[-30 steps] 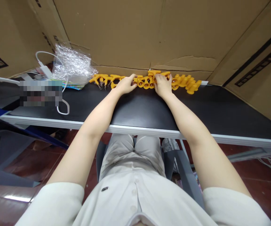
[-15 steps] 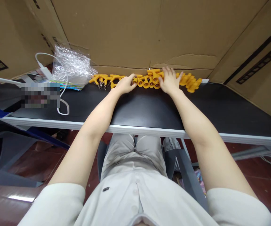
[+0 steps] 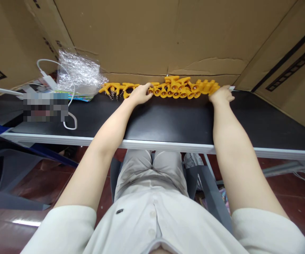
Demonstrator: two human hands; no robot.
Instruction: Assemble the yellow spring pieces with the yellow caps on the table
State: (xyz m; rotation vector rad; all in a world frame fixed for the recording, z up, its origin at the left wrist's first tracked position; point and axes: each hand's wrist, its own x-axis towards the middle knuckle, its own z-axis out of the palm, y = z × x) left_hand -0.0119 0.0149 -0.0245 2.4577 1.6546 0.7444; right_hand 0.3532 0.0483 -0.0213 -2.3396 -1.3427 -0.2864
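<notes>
At the back edge of the black counter [image 3: 168, 120], both arms stretched out, left hand [image 3: 141, 94] fingers curled, resting on the row of small orange plastic pieces [image 3: 179, 89], right hand [image 3: 222, 95] loosely curled at the row's right end.

A single head-worn camera looks steeply down and forward over the black tabletop [image 3: 168, 120], cardboard wall [image 3: 142, 35] filling the upper frame.

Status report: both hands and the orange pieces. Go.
Left hand resting on the row of orange pieces, left part. Right hand at row's right end, grip unclear. Bubble wrap sits clear, left.
</notes>
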